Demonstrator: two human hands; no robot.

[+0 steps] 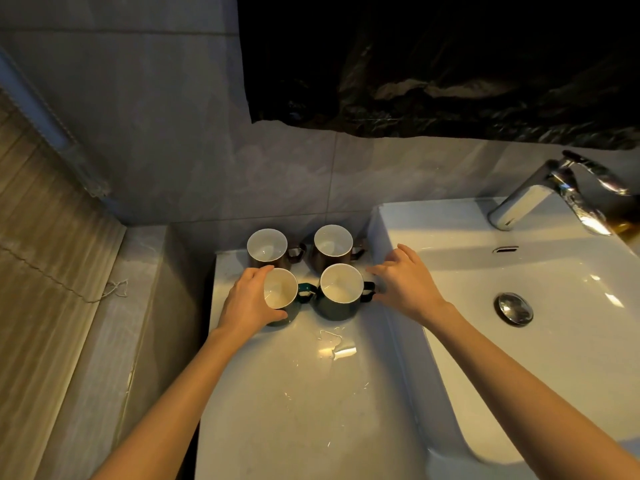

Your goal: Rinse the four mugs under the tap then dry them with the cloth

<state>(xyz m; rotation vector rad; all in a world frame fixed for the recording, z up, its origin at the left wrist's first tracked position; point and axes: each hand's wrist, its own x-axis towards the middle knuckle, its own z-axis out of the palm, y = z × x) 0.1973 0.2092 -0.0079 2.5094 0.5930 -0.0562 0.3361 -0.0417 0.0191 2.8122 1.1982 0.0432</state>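
Several mugs with white insides stand upright on the white counter [304, 382] left of the basin. Two brown mugs are at the back, one on the left [266, 247] and one on the right [333, 245]. Two dark green mugs are in front, a left one [282, 289] and a right one [341, 289]. My left hand [247, 301] grips the front left green mug around its side. Just right of the front right mug's handle, my right hand [403, 278] hovers with fingers spread and holds nothing. No cloth is in view.
The white basin [519, 341] with a chrome drain plug [514, 308] lies to the right. A chrome tap [550, 194] stands at its back right; no water runs. A small puddle [334, 344] sits on the counter. A black sheet [433, 64] hangs on the wall above.
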